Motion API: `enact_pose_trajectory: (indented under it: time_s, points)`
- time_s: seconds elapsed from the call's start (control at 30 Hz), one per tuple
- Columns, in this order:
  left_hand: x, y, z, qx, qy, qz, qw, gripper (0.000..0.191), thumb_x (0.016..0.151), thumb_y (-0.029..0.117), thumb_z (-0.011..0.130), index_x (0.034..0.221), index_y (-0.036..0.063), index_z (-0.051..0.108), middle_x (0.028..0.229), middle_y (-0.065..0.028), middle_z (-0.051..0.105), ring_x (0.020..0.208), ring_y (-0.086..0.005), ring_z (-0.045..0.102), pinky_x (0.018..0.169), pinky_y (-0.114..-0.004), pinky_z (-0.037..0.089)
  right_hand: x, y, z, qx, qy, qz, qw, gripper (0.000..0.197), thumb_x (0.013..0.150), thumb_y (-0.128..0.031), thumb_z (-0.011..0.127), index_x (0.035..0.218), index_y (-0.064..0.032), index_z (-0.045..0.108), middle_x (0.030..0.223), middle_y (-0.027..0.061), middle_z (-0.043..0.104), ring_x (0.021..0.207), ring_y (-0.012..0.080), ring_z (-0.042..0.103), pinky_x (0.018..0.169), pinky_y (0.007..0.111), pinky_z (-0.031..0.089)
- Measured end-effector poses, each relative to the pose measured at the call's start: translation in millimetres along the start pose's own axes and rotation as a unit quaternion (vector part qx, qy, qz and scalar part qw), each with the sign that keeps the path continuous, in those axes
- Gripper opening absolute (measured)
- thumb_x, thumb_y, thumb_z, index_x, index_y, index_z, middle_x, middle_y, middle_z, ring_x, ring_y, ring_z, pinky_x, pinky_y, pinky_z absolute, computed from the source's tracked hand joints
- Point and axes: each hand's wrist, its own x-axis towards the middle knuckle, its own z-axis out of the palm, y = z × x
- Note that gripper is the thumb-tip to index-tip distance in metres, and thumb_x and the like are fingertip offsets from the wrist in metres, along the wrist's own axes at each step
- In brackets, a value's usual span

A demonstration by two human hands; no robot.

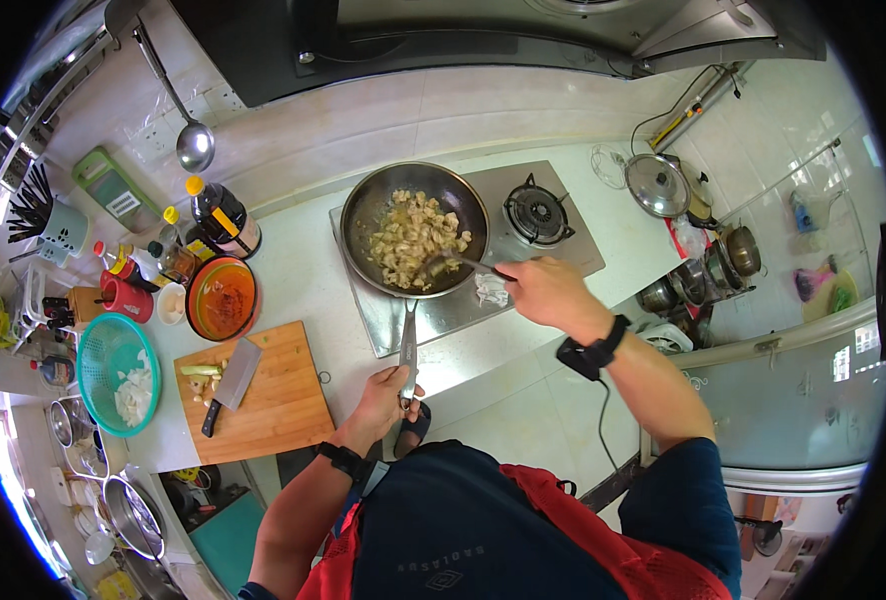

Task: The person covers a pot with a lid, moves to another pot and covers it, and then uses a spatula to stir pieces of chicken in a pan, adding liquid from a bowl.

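Observation:
A dark wok (360, 255) sits over the left side of the steel gas hob (443, 319). Chopped, pale-brown pieces of food (416, 240) are heaped in it, with some liquid around them. My left hand (383, 397) grips the wok's long handle (408, 345), which points toward me. From the right, my right hand (551, 296) holds a spatula (476, 264) by its dark handle. Its metal head lies among the food at the wok's lower right, partly hidden. A crumpled white cloth or tissue (492, 289) lies on the hob beside the wok.
A cleaver (240, 371) rests on a wooden cutting board (285, 420) beside garlic and scallion. Left of it stand a teal colander (82, 375), a bowl of reddish liquid (223, 298) and several bottles (221, 214). The right burner (536, 211) has no pot. Lidded pans (657, 186) stand at right.

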Motion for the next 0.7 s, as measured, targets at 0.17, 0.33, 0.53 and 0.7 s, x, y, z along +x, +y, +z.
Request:
enact_pose_trajectory:
  time_s: [0.17, 0.33, 0.53, 0.7]
  points:
    - [0.4, -0.8, -3.6, 0.011, 0.005, -0.001, 1.000, 0.037, 0.119, 0.034, 0.046, 0.130, 0.0015, 0.060, 0.100, -0.0134, 0.068, 0.069, -0.0214, 0.064, 0.059, -0.038, 0.055, 20.5, 6.6, 51.5, 0.123, 0.145, 0.084, 0.978, 0.038, 0.103, -0.023, 0.062, 0.136, -0.0099, 0.073, 0.099, 0.0243, 0.077, 0.095, 0.0447, 0.074, 0.083, 0.056, 0.058]
    - [-0.2, -1.3, -4.8, -0.008, -0.004, 0.008, 1.000, 0.034, 0.118, 0.030, 0.049, 0.125, -0.0007, 0.059, 0.100, -0.0140, 0.069, 0.069, -0.0212, 0.064, 0.058, -0.038, 0.056, 63.6, 11.7, 80.3, 0.229, 0.145, 0.150, 0.951, 0.041, 0.104, -0.026, 0.063, 0.138, -0.0052, 0.070, 0.105, 0.0275, 0.076, 0.101, 0.0466, 0.074, 0.089, 0.053, 0.058]
    - [-0.1, 1.3, -4.8, 0.009, -0.004, -0.002, 1.000, 0.035, 0.118, 0.033, 0.048, 0.130, 0.0015, 0.060, 0.100, -0.0130, 0.068, 0.071, -0.0220, 0.065, 0.062, -0.040, 0.056, 85.7, -16.2, 80.6, 0.299, 0.036, 0.092, 0.949, 0.046, 0.103, -0.026, 0.066, 0.145, -0.0084, 0.068, 0.111, 0.0264, 0.077, 0.103, 0.0399, 0.076, 0.089, 0.046, 0.058]
    - [-0.3, 3.0, -4.7, 0.004, -0.009, -0.006, 1.000, 0.035, 0.118, 0.032, 0.049, 0.129, 0.0018, 0.061, 0.099, -0.0128, 0.068, 0.071, -0.0224, 0.065, 0.061, -0.040, 0.056, 26.4, -12.4, 25.6, 0.039, 0.082, -0.055, 0.994, 0.038, 0.099, -0.023, 0.068, 0.137, -0.0195, 0.076, 0.093, 0.0170, 0.077, 0.090, 0.0373, 0.075, 0.083, 0.047, 0.060]
